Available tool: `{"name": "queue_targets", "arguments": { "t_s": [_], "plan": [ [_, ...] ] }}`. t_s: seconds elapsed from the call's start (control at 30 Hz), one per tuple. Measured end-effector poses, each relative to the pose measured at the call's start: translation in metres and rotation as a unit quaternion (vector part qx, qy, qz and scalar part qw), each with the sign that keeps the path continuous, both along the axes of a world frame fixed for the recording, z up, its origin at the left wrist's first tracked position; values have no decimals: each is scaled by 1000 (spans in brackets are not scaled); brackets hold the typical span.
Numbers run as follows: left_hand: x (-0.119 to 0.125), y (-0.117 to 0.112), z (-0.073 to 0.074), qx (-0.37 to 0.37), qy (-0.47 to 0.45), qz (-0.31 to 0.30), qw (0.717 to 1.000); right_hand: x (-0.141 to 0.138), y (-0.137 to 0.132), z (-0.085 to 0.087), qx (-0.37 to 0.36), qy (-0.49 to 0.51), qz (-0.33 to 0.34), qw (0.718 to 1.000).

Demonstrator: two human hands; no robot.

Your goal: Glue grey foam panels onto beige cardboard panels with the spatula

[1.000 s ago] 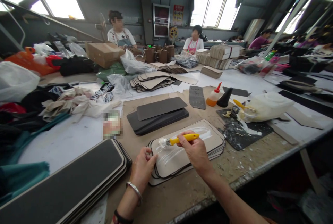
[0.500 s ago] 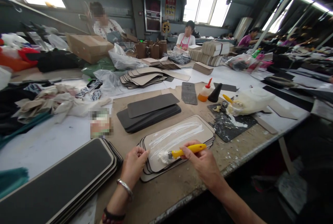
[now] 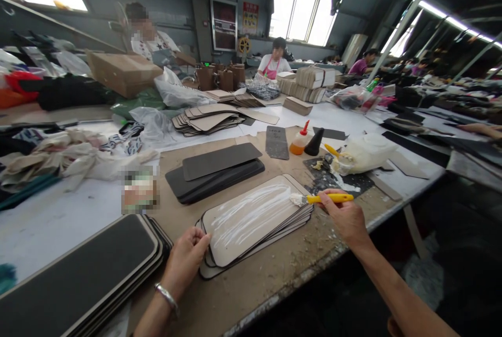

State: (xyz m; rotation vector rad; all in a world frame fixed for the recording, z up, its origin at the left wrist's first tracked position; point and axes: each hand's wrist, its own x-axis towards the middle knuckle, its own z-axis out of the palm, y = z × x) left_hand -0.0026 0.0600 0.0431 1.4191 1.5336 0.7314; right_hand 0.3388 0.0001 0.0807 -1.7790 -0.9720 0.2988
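Observation:
My right hand (image 3: 345, 219) grips a yellow-handled brush (image 3: 329, 198), its bristles loaded with white glue and resting near the right end of a beige board (image 3: 254, 222). White streaks run along that board's upper face. It is the topmost of a fanned stack of rounded, dark-edged boards (image 3: 292, 222). At the stack's left end my left hand (image 3: 188, 253) pinches the top board's edge between thumb and fingers. Just behind lie several dark grey rounded panels (image 3: 223, 162).
A milky plastic jug (image 3: 368, 153) with glue and another yellow handle lies on a smeared dark sheet (image 3: 364, 184). Nearby stand an orange-filled bottle (image 3: 298, 142) and a black cone (image 3: 314, 142). Dark-topped boards (image 3: 86, 274) are piled at left. Co-workers sit across the table.
My right hand has swept the brush from the board's near left part to its right end, leaving more white streaks. My left hand keeps its hold; the view has shifted slightly.

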Motion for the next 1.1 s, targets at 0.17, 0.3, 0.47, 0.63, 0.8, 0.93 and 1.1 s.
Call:
{"name": "queue_targets", "arguments": {
  "t_s": [0.17, 0.3, 0.47, 0.63, 0.8, 0.93, 1.1],
  "plan": [
    [-8, -9, 1, 5, 7, -14, 1000, 4, 3, 7, 19, -43, -3, 999],
    [-13, -14, 2, 4, 8, -22, 1000, -1, 15, 11, 17, -58, 19, 998],
    [-11, -13, 4, 9, -3, -18, 1000, -20, 23, 12, 10, -111, 65, 992],
    [-2, -11, 7, 8, -30, -15, 999, -55, 5, 14, -4, 107, 165, 981],
    [7, -9, 9, 4, -37, -14, 999, -102, -11, 18, 11, 189, 224, 956],
    [11, -9, 9, 2, -38, -22, 999, -138, -9, 15, 14, 215, 270, 938],
    [12, -9, 7, 1, -42, -29, 999, -135, -6, 6, 1, 159, 285, 945]
  ]
}}
